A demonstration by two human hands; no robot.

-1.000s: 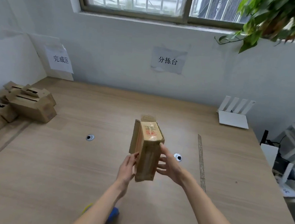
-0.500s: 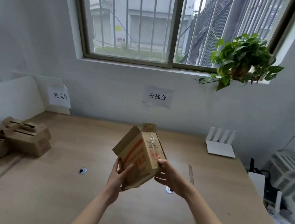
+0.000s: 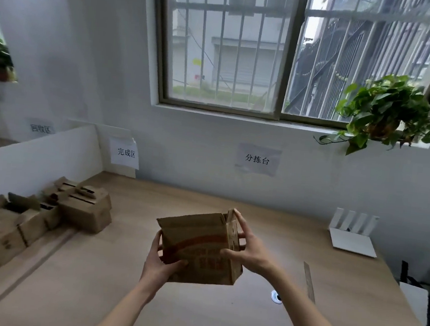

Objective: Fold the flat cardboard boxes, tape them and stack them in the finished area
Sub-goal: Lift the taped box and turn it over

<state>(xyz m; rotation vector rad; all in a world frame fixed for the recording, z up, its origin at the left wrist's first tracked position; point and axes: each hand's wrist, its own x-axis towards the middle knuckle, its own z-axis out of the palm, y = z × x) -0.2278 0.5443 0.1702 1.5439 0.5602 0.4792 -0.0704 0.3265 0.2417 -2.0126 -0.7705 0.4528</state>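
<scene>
Cardboard box (image 3: 197, 247) held in the air above the table (image 3: 221, 314), between both hands | left hand (image 3: 159, 262) grips its lower left corner, thumb on front | right hand (image 3: 249, 249) grips its right end, fingers curled round the flap | folded boxes (image 3: 48, 216) well apart, far left
</scene>
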